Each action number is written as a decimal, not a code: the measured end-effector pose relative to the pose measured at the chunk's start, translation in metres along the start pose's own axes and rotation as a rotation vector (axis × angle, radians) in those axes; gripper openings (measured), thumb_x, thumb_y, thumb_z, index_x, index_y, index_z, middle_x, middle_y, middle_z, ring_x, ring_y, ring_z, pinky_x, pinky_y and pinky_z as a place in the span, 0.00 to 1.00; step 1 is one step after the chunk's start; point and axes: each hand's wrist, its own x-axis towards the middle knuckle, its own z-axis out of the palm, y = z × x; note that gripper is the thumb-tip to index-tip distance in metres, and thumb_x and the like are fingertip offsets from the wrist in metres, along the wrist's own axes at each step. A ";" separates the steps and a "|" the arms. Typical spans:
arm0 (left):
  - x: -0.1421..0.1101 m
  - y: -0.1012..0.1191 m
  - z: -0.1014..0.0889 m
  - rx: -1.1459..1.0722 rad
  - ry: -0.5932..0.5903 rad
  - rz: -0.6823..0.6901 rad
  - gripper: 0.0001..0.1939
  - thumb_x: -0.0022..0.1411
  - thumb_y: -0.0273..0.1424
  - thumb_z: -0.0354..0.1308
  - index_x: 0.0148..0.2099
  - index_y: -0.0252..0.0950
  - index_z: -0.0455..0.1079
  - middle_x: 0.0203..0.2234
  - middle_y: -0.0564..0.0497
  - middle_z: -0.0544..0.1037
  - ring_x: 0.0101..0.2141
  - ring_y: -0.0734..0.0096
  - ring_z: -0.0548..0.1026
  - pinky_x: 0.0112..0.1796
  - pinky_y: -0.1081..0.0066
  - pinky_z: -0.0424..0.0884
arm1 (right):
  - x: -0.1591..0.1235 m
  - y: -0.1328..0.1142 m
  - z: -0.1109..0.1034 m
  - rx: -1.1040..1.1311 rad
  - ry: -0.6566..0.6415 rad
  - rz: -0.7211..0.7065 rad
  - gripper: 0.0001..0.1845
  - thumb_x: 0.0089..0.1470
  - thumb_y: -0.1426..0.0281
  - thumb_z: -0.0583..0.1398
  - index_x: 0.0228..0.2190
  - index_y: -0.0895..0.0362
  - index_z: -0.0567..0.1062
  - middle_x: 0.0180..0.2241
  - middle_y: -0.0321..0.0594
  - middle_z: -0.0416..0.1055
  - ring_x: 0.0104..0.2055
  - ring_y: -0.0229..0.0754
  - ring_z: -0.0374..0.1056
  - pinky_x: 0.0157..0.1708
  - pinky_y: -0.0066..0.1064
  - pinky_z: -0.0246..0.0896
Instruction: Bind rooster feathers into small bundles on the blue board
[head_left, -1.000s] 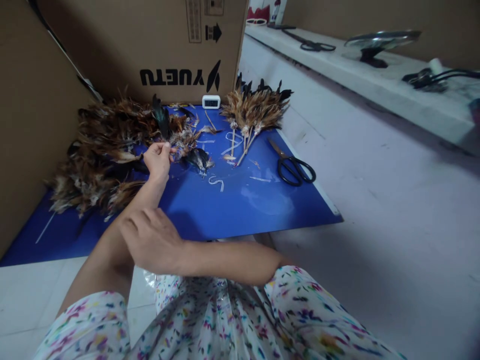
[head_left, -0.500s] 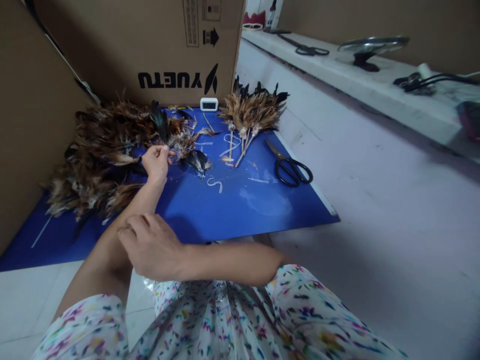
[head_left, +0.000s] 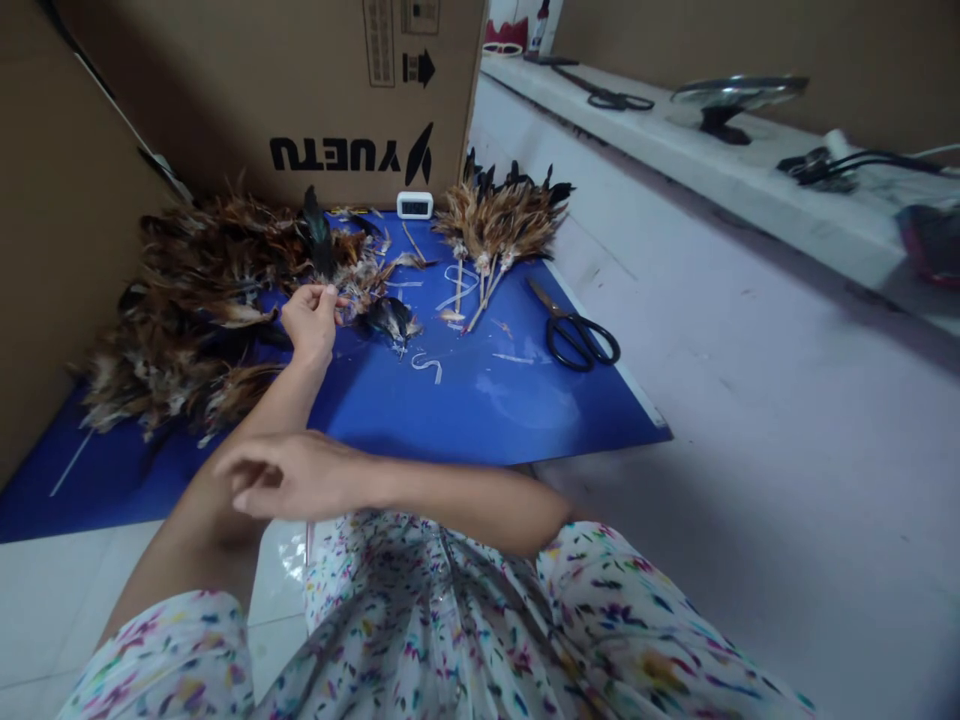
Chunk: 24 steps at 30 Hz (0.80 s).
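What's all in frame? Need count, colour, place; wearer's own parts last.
loose feathers: many, brown and black, heaped on tabletop's left half
feather bundles on sticks: at least three, brown with black tips, back right
digital display: one, white casing, back edge
scissors: one pair, black handles, right side
thin strips: several, white, scattered
tabletop: one, blue, centre
YUETU-printed cardboard: one panel, brown, behind tabletop
ledge: one, whitish, upper right
second scissors: one pair, dark, on ledge
glass lid: one, clear, on ledge
cables: tangled, black, on ledge
floral clothing: white, multicoloured, bottom
left hand: one, bare, at feathers
right hand: one, bare, over left forearm
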 end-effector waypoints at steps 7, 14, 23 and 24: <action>-0.003 0.008 -0.002 0.012 -0.015 -0.020 0.09 0.62 0.24 0.57 0.28 0.34 0.68 0.21 0.55 0.76 0.15 0.81 0.64 0.20 0.76 0.60 | -0.006 0.024 -0.062 -0.482 0.410 0.122 0.21 0.60 0.75 0.58 0.54 0.64 0.71 0.55 0.51 0.69 0.57 0.45 0.65 0.60 0.39 0.59; -0.002 0.003 0.001 -0.013 -0.001 -0.055 0.09 0.62 0.24 0.57 0.29 0.34 0.68 0.21 0.55 0.76 0.14 0.83 0.63 0.19 0.77 0.58 | -0.051 0.081 -0.164 -0.752 0.519 0.546 0.15 0.59 0.79 0.55 0.43 0.60 0.79 0.45 0.49 0.76 0.47 0.45 0.71 0.51 0.36 0.63; -0.012 0.006 0.004 -0.068 -0.072 -0.040 0.07 0.60 0.24 0.58 0.28 0.35 0.68 0.21 0.53 0.77 0.14 0.82 0.64 0.18 0.78 0.60 | -0.038 0.115 -0.187 -0.588 0.443 0.613 0.10 0.57 0.71 0.61 0.39 0.60 0.82 0.38 0.44 0.80 0.42 0.42 0.74 0.44 0.30 0.64; -0.013 0.006 0.004 -0.064 -0.082 -0.038 0.07 0.60 0.25 0.58 0.28 0.35 0.68 0.21 0.53 0.77 0.14 0.82 0.64 0.18 0.78 0.60 | -0.033 0.115 -0.183 -0.574 0.447 0.634 0.10 0.58 0.69 0.62 0.38 0.59 0.82 0.37 0.44 0.80 0.42 0.42 0.74 0.44 0.30 0.64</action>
